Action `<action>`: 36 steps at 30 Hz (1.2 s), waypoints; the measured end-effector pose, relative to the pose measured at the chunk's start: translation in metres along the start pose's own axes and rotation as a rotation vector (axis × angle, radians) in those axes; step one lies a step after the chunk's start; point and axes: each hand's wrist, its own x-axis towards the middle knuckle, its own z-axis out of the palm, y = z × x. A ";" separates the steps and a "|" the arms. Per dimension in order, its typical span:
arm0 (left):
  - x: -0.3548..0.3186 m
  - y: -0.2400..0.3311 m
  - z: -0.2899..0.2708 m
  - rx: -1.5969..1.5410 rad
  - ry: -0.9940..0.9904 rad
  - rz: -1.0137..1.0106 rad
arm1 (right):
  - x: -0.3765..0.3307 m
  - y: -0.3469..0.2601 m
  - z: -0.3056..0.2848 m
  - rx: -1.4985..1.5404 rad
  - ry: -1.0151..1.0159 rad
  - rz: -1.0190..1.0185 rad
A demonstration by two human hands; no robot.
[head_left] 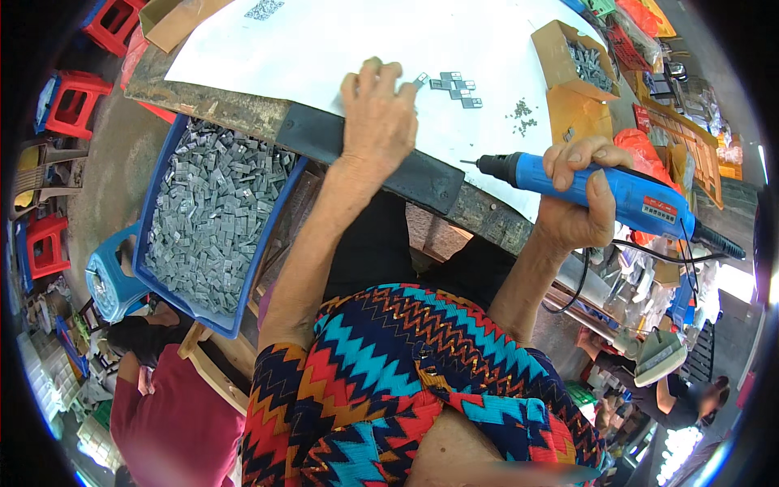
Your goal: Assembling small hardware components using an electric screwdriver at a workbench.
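Observation:
My left hand reaches palm down over the white sheet on the table, its fingers bent. A small grey plastic piece sticks out at its thumb side, seemingly pinched; the fingers partly hide the grip. To the right of it, several similar grey pieces lie in a cluster on the sheet. My right hand is wrapped round a blue electric screwdriver with a black nose. The tool's thin bit points left, over the table's front edge. A dark flat strip runs along that edge, under my left wrist.
A blue bin full of grey pieces stands left of my arm. At the far right are an open cardboard box of parts and a pile of tiny screws. A black cable hangs by my right forearm. People sit nearby.

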 end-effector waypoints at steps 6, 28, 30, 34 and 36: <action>0.006 -0.043 -0.009 -0.080 -0.053 -0.084 | -0.004 -0.003 -0.008 0.051 0.050 0.033; -0.006 0.037 0.011 -0.475 -0.192 -0.079 | -0.001 0.017 -0.010 -0.195 0.269 -0.150; -0.007 0.038 0.011 -0.485 -0.195 -0.081 | -0.001 0.020 -0.012 -0.228 0.263 -0.163; -0.009 0.036 0.007 -0.478 -0.201 -0.062 | -0.003 0.026 -0.015 -0.242 0.243 -0.154; -0.010 0.036 0.010 -0.483 -0.198 -0.056 | -0.003 0.026 -0.015 -0.254 0.241 -0.154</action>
